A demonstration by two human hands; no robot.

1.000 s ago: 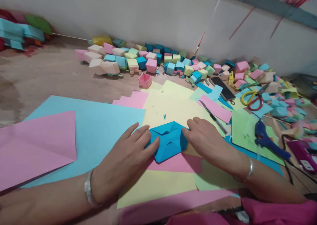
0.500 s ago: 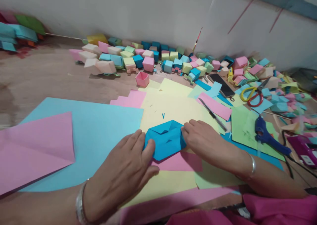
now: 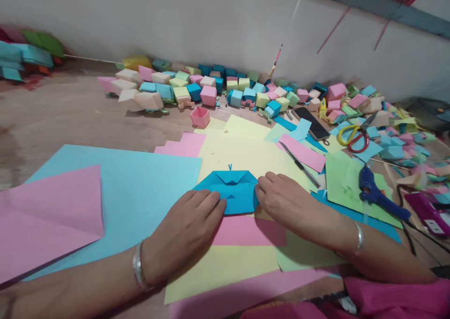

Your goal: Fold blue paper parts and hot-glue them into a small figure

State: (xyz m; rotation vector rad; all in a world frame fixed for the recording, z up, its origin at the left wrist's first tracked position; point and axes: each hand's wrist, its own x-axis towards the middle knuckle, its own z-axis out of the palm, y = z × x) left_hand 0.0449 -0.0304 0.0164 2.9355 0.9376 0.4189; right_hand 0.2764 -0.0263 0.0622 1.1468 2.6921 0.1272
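A folded piece of blue paper (image 3: 239,195) lies between my hands on top of a pink sheet (image 3: 246,230) and a pale yellow sheet (image 3: 246,145). Its upper edge has a turned-down flap, and a small slit shows near its middle. My left hand (image 3: 193,223) has its fingers closed together over the lower left part. At the right edge, my right hand (image 3: 281,195) pinches the paper with bent fingers. Both thumbs are mostly hidden. A tiny V-shaped blue scrap (image 3: 230,167) sits just beyond the upper edge.
Several small paper boxes (image 3: 208,95) line the wall. On the right are a craft knife (image 3: 299,164), scissors (image 3: 355,137), a phone (image 3: 311,123) and a blue glue gun (image 3: 381,197). Large light-blue (image 3: 140,192) and pink sheets (image 3: 52,216) spread across the left.
The blue paper has turned so its upper edge lies nearly level. My left hand has moved from its left side onto its lower left part, the fingers now drawn together.
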